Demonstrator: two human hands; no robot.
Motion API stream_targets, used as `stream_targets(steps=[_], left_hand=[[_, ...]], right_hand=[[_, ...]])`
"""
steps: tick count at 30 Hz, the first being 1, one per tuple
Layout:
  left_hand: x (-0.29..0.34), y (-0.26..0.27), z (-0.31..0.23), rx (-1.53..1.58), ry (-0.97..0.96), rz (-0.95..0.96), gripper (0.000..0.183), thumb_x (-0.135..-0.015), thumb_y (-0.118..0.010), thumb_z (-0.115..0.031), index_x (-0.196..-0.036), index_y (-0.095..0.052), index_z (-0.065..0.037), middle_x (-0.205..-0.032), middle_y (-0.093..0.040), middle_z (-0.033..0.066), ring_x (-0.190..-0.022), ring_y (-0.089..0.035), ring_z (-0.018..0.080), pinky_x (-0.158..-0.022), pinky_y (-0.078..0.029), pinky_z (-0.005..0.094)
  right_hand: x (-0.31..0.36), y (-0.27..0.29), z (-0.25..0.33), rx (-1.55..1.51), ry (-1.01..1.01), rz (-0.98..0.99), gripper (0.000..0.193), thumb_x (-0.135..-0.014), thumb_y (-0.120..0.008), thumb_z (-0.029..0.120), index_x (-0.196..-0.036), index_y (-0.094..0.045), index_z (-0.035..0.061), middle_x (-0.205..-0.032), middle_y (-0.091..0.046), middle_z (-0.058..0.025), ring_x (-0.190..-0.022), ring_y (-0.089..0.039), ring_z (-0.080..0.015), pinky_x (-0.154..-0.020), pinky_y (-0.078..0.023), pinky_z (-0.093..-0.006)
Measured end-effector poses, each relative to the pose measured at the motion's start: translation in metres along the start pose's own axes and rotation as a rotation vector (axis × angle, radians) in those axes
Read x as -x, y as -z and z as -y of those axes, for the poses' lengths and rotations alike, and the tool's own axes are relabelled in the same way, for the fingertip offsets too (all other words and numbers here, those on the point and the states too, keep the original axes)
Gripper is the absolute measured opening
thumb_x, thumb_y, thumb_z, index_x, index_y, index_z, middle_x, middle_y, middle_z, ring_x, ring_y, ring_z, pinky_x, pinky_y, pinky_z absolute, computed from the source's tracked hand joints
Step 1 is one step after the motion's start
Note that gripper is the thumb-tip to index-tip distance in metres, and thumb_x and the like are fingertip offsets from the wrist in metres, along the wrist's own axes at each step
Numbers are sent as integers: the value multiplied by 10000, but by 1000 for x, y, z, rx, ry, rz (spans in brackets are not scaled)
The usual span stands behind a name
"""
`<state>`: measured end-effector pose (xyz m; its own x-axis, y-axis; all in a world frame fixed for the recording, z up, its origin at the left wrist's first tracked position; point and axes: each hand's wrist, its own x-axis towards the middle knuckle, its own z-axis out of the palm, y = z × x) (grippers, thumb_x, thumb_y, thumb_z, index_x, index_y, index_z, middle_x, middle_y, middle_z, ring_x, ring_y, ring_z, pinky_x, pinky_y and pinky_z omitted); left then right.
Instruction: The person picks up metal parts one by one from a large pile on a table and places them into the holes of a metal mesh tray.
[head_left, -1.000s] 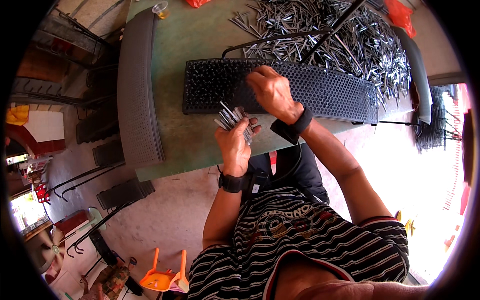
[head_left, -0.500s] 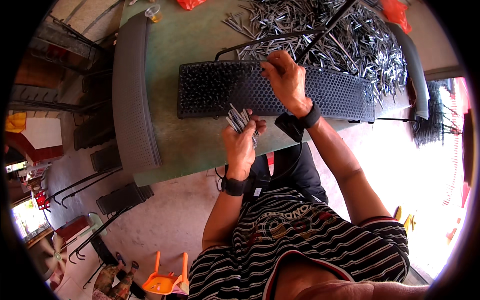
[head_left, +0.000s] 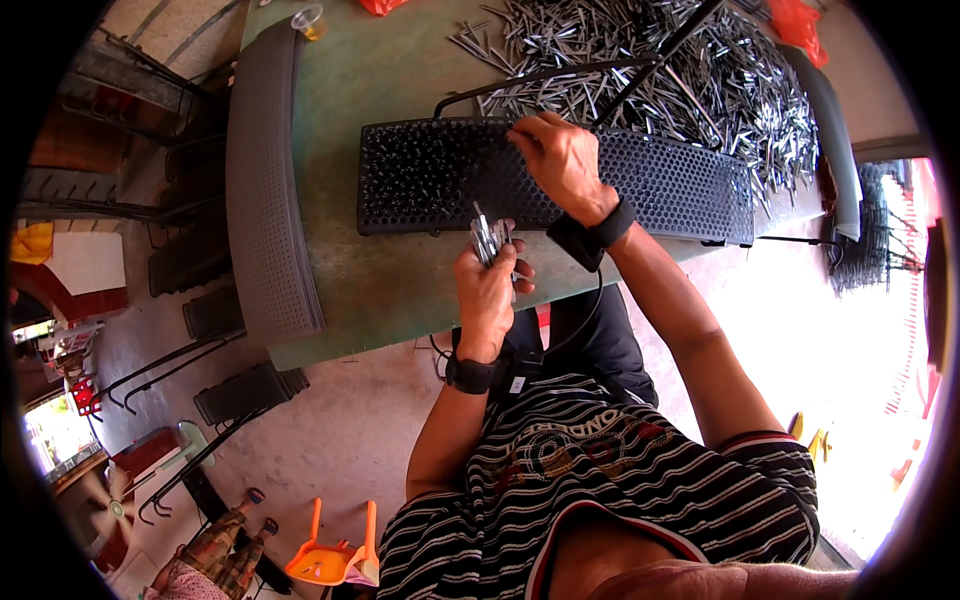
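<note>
A long black tray (head_left: 680, 190) full of round holes lies across the near side of the table. Thin metal rods (head_left: 410, 175) stand upright in the holes of its left part, while the right part shows bare holes. My left hand (head_left: 485, 300), just in front of the tray, is closed round a bundle of silvery metal rods (head_left: 487, 240). Over the tray's middle, at its far edge, is my right hand (head_left: 568, 168) with fingertips pinched together. Whatever those fingertips hold, if anything, is hidden or too small to tell.
A big heap of loose metal rods (head_left: 690, 95) covers the far right of the table (head_left: 400, 50). A bent black bar (head_left: 540, 77) rises behind the tray. Stacked perforated grey sheets (head_left: 265, 190) lie at left, beside a clear cup (head_left: 310, 22). An orange chair (head_left: 325, 562) stands on the floor.
My right hand has shifted slightly left over the tray. My left hand has turned a little, and the bundle points more upright. At lower left, a person's legs have moved.
</note>
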<state>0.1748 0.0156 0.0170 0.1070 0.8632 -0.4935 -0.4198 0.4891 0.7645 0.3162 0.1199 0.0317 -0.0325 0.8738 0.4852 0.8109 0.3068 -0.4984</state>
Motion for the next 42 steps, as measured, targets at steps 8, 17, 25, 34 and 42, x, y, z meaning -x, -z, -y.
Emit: stream_targets(steps=[8,17,25,34,42], left_hand=[[-4,-9,4,-116,-22,124,219,-878,-545,-43,-1095,-561,-20,-850,-635,78,-553,-557,114,-444,-459,230],[-5,-1,8,129,34,51,187,-849,-564,-5,-1034,-584,13,-864,-641,121,-617,-601,177,-511,-512,289],[-8,7,9,253,47,34,185,-872,-523,-25,-1045,-578,13,-907,-631,136,-737,-632,221,-611,-545,352],[-11,-5,0,235,60,23,143,-865,-540,-19,-997,-584,13,-836,-633,119,-735,-641,233,-590,-551,351],[-7,5,5,213,70,9,155,-847,-547,15,-995,-594,18,-840,-627,111,-688,-633,218,-608,-553,335]], right_hand=[[20,14,2,-723,-415,529,138,-782,-654,121,-787,-675,-15,-657,-649,-82,-516,-578,-110,-490,-462,-261],[-8,19,-6,-543,-345,-113,113,-848,-577,65,-834,-593,-46,-646,-646,-82,-587,-661,-147,-469,-488,-215],[-3,29,-10,-887,-680,437,145,-862,-596,90,-891,-596,-52,-693,-646,-97,-533,-624,-129,-474,-513,-218],[23,30,10,-744,-575,645,83,-845,-587,37,-835,-579,-45,-650,-630,-84,-532,-628,-134,-458,-503,-224],[-9,23,-2,-374,-245,-112,97,-846,-572,40,-890,-503,-14,-700,-648,-146,-608,-671,-201,-493,-491,-273]])
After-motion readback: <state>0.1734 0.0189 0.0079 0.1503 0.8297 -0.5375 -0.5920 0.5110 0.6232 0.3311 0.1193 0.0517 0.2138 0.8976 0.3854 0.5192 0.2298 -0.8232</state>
